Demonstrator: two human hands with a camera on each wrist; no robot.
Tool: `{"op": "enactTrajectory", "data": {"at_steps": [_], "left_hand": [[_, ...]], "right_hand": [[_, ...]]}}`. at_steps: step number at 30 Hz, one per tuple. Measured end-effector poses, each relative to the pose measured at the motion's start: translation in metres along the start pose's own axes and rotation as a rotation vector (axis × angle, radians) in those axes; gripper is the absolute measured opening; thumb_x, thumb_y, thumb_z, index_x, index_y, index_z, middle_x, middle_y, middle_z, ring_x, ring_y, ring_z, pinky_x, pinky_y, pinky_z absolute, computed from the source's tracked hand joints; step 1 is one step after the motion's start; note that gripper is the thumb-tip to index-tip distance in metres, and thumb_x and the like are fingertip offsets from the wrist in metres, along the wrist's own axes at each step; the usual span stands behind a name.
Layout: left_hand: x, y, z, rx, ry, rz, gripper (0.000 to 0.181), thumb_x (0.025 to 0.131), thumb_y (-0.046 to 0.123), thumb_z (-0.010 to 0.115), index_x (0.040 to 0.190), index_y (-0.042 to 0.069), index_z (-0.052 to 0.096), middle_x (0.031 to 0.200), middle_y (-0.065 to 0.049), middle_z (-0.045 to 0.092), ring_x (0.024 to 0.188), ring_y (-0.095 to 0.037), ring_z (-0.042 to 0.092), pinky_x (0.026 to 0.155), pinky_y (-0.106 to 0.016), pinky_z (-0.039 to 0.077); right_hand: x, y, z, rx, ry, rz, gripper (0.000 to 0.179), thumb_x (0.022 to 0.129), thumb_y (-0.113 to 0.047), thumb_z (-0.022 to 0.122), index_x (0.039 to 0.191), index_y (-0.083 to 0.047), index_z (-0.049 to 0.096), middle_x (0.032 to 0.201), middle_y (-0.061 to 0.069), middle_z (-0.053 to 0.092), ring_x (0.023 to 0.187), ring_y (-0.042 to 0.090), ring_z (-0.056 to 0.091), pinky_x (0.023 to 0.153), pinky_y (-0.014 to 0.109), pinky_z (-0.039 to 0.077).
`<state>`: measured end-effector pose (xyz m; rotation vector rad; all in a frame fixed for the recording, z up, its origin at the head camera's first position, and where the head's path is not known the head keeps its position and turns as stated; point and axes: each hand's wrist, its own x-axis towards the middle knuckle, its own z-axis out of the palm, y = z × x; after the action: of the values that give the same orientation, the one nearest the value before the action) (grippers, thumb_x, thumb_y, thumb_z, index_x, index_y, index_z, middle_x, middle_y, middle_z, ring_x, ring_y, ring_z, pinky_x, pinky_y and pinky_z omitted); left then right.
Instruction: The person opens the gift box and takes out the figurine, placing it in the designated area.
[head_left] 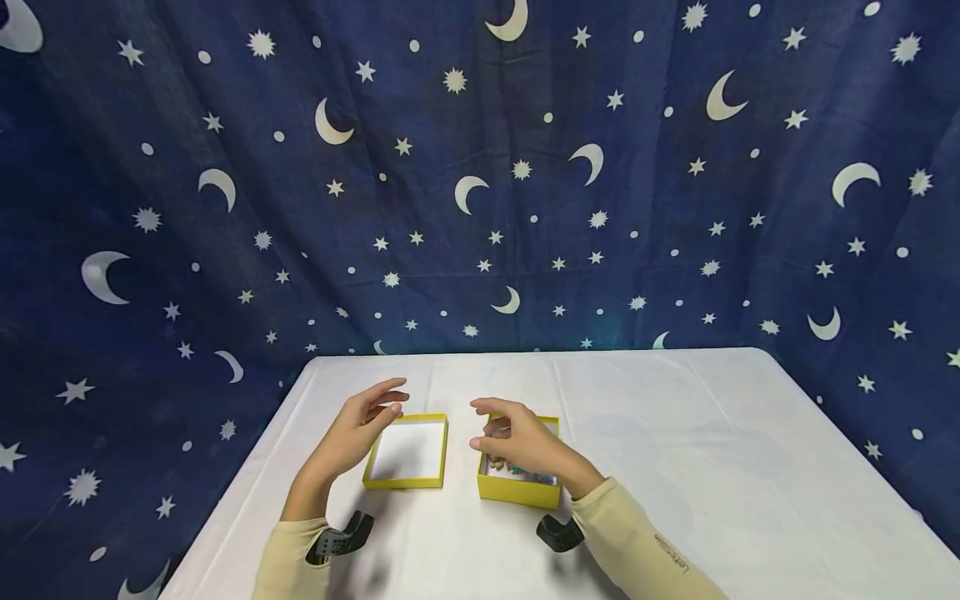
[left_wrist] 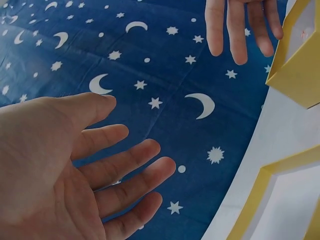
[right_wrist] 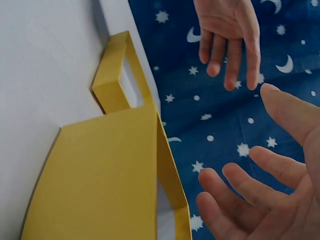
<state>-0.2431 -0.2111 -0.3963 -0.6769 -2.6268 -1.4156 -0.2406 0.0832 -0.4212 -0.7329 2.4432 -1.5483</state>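
Note:
Two yellow-edged pieces lie side by side on the white table. On the left is a shallow box lid (head_left: 405, 483) with its white inside facing up. To its right stands a deeper yellow box (head_left: 519, 492), with small colourful items (head_left: 498, 463) inside, too small and partly covered to name. My left hand (head_left: 362, 423) hovers above the lid's left side, fingers relaxed and holding nothing. Over the box hangs my right hand (head_left: 525, 437), fingers loosely bent, also holding nothing. Both palms face each other across a gap in the wrist views.
A white cloth covers the table (head_left: 675, 450). Behind it hangs a dark blue curtain (head_left: 420, 200) with moons and stars. Each wrist wears a black camera mount, one on the left (head_left: 341, 537) and one on the right (head_left: 558, 533).

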Motion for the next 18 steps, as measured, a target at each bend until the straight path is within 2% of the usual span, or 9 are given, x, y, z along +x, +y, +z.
{"op": "enactTrajectory", "data": {"at_steps": [5, 10, 18], "left_hand": [[0.003, 0.003, 0.01, -0.015, -0.035, 0.007, 0.044, 0.106, 0.017, 0.053, 0.148, 0.006, 0.049, 0.131, -0.02, 0.067, 0.112, -0.036, 0.069, 0.098, -0.043, 0.055], [0.005, 0.006, 0.023, -0.011, -0.058, -0.025, 0.046, 0.105, 0.024, 0.056, 0.147, 0.008, 0.05, 0.131, -0.018, 0.067, 0.115, -0.039, 0.068, 0.1, -0.049, 0.054], [0.009, 0.01, 0.05, 0.008, -0.121, -0.036, 0.046, 0.104, 0.023, 0.057, 0.148, 0.013, 0.05, 0.138, -0.019, 0.062, 0.114, -0.033, 0.069, 0.095, -0.045, 0.056]], "right_hand": [[-0.012, 0.004, -0.011, 0.019, 0.004, -0.049, 0.058, 0.096, -0.026, 0.071, 0.148, -0.009, 0.051, 0.147, 0.015, 0.055, 0.119, 0.035, 0.062, 0.099, 0.044, 0.054], [-0.021, 0.004, -0.021, 0.015, 0.024, -0.045, 0.058, 0.096, -0.027, 0.071, 0.147, -0.01, 0.051, 0.148, 0.014, 0.055, 0.124, 0.039, 0.06, 0.104, 0.054, 0.05], [-0.033, 0.012, -0.036, -0.027, 0.049, -0.064, 0.052, 0.101, -0.023, 0.063, 0.148, -0.005, 0.049, 0.146, 0.022, 0.055, 0.123, 0.043, 0.059, 0.101, 0.042, 0.052]]}}
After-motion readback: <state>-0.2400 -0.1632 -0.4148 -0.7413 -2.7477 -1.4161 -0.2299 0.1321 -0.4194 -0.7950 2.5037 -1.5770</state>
